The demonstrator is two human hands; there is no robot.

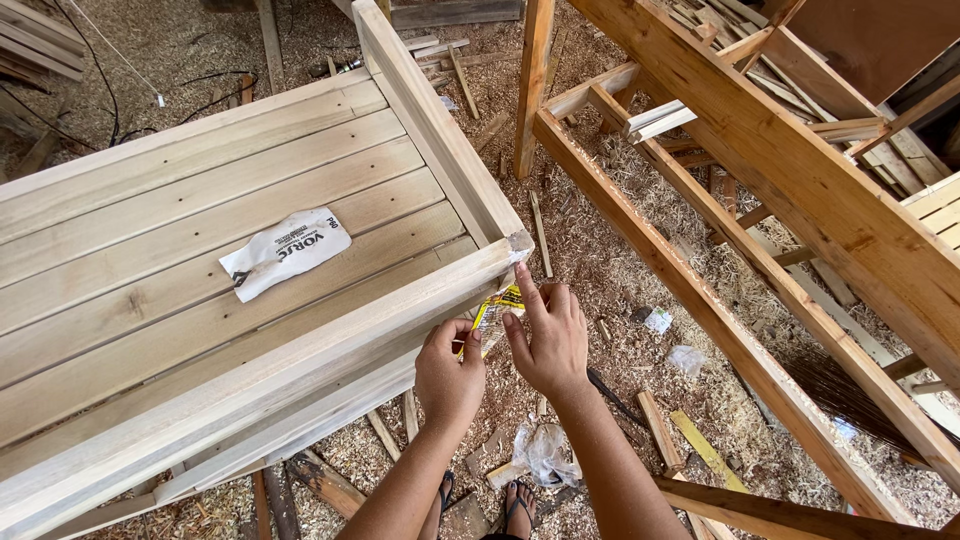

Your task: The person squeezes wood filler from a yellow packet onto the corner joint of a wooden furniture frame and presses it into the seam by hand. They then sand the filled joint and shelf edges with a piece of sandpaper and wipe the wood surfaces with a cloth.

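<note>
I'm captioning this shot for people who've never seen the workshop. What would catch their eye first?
Two bare hands, left hand and right hand, pinch a small yellow packet at the near corner of a pale slatted wooden frame. A crumpled white wrapper lies on the slats, and wood shavings cover the floor.

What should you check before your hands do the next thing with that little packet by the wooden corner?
1. Both hands on the packet: ok. The left hand pinches its lower end, and the right hand has fingers on its upper part.
2. Packet open: cannot tell, the fingers hide its ends.
3. Corner of the wooden frame in reach: ok, just above the packet, with a pale rough patch on it.
4. Boards inside the frame: not ok, a white wrapper lies on them.
5. Footing: not ok. Shavings, wood scraps and a plastic bag lie around the sandalled feet.
</note>
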